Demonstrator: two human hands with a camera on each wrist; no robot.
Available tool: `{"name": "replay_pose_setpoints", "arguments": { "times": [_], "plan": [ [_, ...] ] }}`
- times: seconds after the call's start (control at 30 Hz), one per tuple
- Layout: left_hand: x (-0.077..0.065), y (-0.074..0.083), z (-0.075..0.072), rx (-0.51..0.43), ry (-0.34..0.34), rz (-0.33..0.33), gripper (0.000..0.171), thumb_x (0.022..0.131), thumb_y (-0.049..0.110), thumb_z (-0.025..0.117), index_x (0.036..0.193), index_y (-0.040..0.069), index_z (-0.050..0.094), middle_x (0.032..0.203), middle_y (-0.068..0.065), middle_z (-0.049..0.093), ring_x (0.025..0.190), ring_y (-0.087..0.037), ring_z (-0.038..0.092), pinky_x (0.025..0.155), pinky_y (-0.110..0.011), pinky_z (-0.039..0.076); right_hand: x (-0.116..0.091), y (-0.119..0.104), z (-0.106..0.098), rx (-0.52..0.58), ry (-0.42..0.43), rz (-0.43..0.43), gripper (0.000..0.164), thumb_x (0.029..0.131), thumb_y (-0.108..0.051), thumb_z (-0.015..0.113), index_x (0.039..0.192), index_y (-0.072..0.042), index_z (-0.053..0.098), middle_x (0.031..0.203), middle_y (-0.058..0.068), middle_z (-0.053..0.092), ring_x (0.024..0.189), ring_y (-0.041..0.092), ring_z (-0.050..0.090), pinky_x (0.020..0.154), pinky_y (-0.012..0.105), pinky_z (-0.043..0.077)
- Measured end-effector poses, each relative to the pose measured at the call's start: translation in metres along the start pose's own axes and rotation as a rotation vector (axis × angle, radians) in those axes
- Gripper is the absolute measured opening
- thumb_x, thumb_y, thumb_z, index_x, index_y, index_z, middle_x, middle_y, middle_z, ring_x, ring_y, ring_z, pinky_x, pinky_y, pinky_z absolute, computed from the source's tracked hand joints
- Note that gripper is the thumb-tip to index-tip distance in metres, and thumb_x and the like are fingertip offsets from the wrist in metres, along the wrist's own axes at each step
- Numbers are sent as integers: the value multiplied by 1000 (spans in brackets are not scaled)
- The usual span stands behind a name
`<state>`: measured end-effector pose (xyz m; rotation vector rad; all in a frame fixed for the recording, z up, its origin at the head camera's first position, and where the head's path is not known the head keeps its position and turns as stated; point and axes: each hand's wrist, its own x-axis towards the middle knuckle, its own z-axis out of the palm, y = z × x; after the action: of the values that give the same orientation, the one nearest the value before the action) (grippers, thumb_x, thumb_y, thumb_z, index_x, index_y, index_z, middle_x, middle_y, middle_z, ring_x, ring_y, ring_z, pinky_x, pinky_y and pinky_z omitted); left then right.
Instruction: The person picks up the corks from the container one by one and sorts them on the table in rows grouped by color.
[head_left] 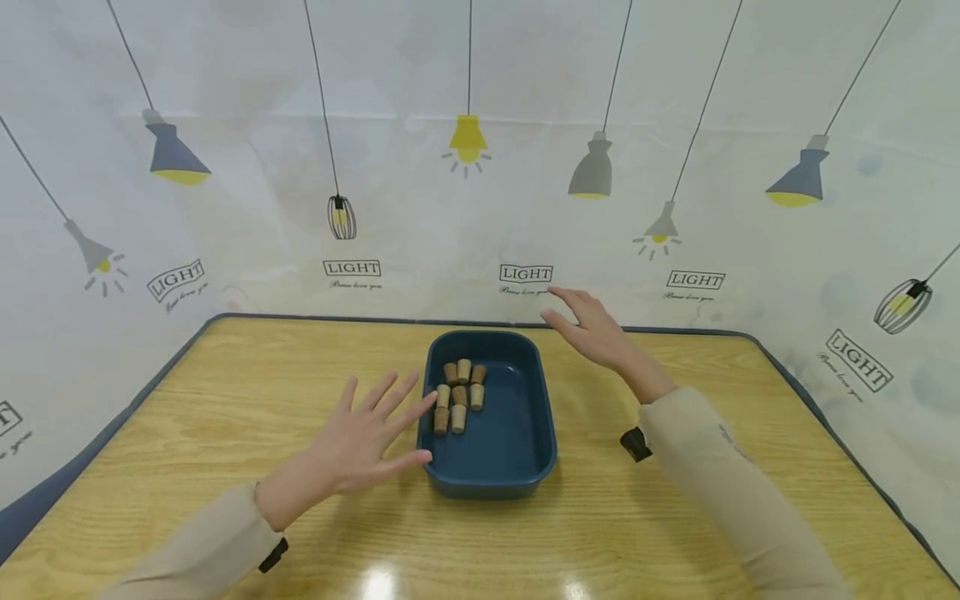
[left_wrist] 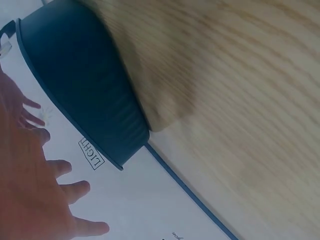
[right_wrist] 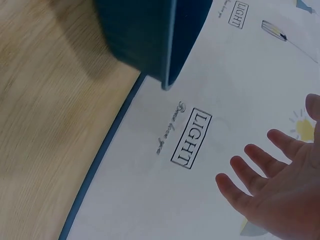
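A dark blue rectangular tub [head_left: 491, 487] stands on the wooden table, and several cork stoppers [head_left: 459, 396] lie together along its left side. Some corks are pale, others browner. My left hand [head_left: 356, 442] hovers at the tub's left side with fingers spread; nothing is in it. Beyond the tub's far right corner, my right hand [head_left: 592, 332] is raised, its fingers extended and holding nothing. In the left wrist view the tub's outer wall [left_wrist: 85, 75] shows beside the hand. The right wrist view has the tub's corner [right_wrist: 145, 40] at the top, apart from the fingers.
The wooden table [head_left: 225, 400] reaches a dark blue edge line at the back. Behind it rises a pale backdrop [head_left: 420, 208] printed with hanging lamps and the word LIGHT. Each sleeve has a small black piece [head_left: 636, 444] beneath the wrist.
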<state>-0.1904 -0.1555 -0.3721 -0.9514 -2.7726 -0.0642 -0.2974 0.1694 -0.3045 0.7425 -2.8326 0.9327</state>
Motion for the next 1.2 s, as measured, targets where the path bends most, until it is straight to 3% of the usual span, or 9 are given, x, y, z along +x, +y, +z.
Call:
{"name": "replay_pose_setpoints", "arguments": {
  "times": [0.2, 0.4, 0.7, 0.83, 1.0, 1.2],
  "plan": [
    [-2, 5, 3, -1, -36, 7, 69, 84, 66, 25, 142, 31, 16, 146, -2, 11, 129, -26, 19, 94, -60, 10, 10, -16, 7, 39, -4, -17, 55, 93, -39, 41, 137, -8, 31, 136, 12, 32, 121, 30, 32, 94, 47, 27],
    [-5, 12, 5, -23, -71, 20, 68, 85, 65, 24, 142, 28, 20, 145, -2, 15, 125, -27, 27, 93, -60, 16, 21, -29, 18, 127, -23, 18, 50, 91, -35, 46, 134, -10, 38, 130, 12, 40, 108, 28, 44, 86, 44, 37],
    [-8, 18, 10, -13, -36, 35, 67, 86, 63, 27, 140, 23, 30, 143, -7, 23, 121, -27, 34, 90, -59, 23, 38, -41, 40, 214, -41, 93, 42, 90, -27, 51, 127, -9, 47, 121, 13, 49, 104, 27, 48, 83, 39, 41],
    [-7, 19, 10, -16, -26, 27, 70, 85, 63, 27, 138, 18, 33, 141, -7, 26, 119, -26, 38, 89, -56, 28, 44, -41, 52, 295, -55, 149, 39, 89, -27, 52, 125, -10, 49, 118, 11, 52, 97, 26, 53, 76, 37, 45],
    [-7, 22, 8, -20, -12, 11, 75, 85, 64, 29, 133, 8, 42, 137, -9, 34, 113, -26, 44, 88, -52, 32, 47, -42, 64, 377, -69, 212, 39, 89, -27, 53, 124, -10, 49, 114, 9, 53, 91, 25, 57, 72, 41, 46],
    [-8, 27, 5, 15, 20, -3, 75, 83, 64, 33, 126, 5, 51, 129, -9, 45, 104, -26, 52, 83, -45, 39, 48, -40, 78, 398, -93, 236, 39, 88, -26, 55, 123, -9, 50, 116, 11, 53, 90, 26, 57, 74, 44, 45]
  ]
}}
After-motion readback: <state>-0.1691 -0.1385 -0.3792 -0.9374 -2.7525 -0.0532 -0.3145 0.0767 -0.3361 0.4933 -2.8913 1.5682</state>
